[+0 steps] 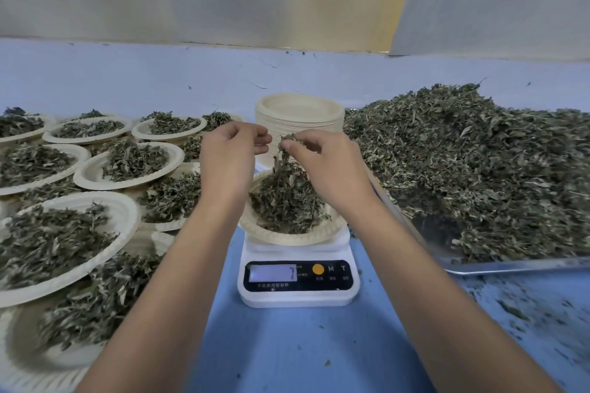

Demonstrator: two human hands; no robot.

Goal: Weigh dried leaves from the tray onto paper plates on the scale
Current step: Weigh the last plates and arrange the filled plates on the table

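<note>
While the right hand (322, 169) hangs over the scale (298, 277), its thumb and fingers pinch a tuft of dried leaves (285, 150), and strands trail from it down to the heap of leaves (287, 201) on the paper plate (287, 239) that sits on the scale's platform. The left hand (228, 159) is held just beside it, over the plate's left edge, with its fingers (261, 139) curled inward towards the right hand; whether they hold anything cannot be told. The scale's display (273, 272) is lit, but its reading is too blurred to trust. Behind the scale stands a stack of empty paper plates (300, 118). To the right lies the metal tray (510, 265), piled high with loose leaves (479, 169), its near corner close to the scale. To the left, many filled plates (86, 176) overlap one another in crowded rows. All of this rests on a blue table (303, 344), with leaf crumbs (526, 313) scattered in front of the tray.
</note>
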